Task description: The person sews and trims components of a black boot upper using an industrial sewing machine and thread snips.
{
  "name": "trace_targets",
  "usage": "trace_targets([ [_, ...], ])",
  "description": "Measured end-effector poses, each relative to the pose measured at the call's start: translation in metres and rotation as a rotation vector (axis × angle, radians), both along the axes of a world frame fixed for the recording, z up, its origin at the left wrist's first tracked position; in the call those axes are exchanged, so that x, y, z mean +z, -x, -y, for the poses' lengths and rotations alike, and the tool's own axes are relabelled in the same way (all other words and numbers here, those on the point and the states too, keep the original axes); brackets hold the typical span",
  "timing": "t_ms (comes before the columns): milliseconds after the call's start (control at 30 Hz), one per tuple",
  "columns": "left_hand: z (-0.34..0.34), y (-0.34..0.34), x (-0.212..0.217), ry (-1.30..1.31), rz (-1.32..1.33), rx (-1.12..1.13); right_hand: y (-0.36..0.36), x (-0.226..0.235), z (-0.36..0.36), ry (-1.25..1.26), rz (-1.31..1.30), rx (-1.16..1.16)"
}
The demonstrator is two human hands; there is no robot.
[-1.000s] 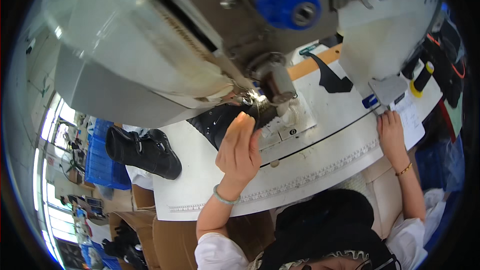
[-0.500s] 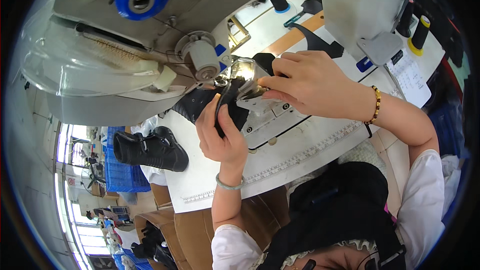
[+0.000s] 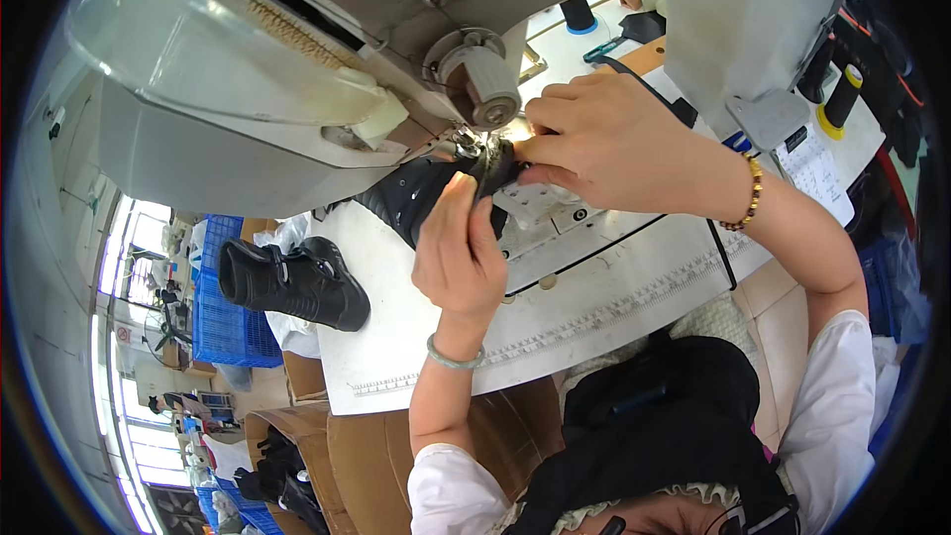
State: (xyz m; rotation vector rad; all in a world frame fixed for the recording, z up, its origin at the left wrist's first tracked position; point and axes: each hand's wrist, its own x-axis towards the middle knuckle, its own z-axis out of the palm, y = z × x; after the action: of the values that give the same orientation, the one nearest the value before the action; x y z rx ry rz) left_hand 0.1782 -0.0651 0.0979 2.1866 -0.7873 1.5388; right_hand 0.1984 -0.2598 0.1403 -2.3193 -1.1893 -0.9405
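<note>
A black piece that looks like a boot upper (image 3: 401, 200) lies under the needle area of a grey sewing machine (image 3: 258, 173). My left hand (image 3: 461, 258) pinches the near edge of this piece between thumb and fingers, just in front of the needle. From the right, my right hand (image 3: 619, 149) reaches in with its fingertips closed on the same black material, close to the lit needle. The exact stitching spot is partly hidden by my fingers and the machine head. A finished-looking black boot (image 3: 295, 282) lies on its side left of my left hand.
The white table (image 3: 396, 337) carries a printed ruler along its front edge. At the right are a black thread cone (image 3: 842, 99) and a paper sheet (image 3: 817, 173). Blue crates (image 3: 228, 302) and a cardboard box (image 3: 297, 436) of black items stand at the left.
The view has shifted, so the machine sits farther right and higher. My hands are closer together at the needle, and the shiny metal part beside my right fingers is now mostly hidden.
</note>
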Motion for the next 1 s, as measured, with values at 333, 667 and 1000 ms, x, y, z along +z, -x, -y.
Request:
trace_targets([
  [333, -0.005, -0.001, -0.011, -0.298, 0.167, 0.009, 0.003, -0.009, -0.003, -0.094, 0.109, -0.117],
  [667, -0.016, 0.000, -0.011, -0.236, 0.013, -0.088, 0.051, -0.022, 0.014, -0.398, -0.345, -0.296],
  [1000, -0.014, 0.000, -0.011, -0.145, -0.007, -0.187, -0.012, -0.057, -0.013, -0.254, 0.261, 0.206],
])
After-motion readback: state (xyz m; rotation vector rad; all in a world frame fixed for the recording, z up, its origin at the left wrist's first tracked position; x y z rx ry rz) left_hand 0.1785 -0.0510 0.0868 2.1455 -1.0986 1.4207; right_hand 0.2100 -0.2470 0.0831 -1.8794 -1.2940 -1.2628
